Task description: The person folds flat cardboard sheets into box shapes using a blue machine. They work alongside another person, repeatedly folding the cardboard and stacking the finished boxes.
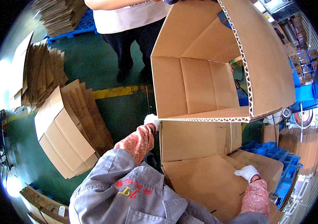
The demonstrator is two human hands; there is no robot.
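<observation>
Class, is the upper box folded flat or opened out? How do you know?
Opened out: the upper box has walls standing apart around a visible hollow.

Cardboard stacks (45, 71), blue pallets (289, 168) and a green floor (84, 65) suggest a packing workshop.

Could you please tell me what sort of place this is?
Likely a factory or warehouse floor: there are stacks of flat cardboard, a blue pallet at right, and a yellow line on the green floor.
</observation>
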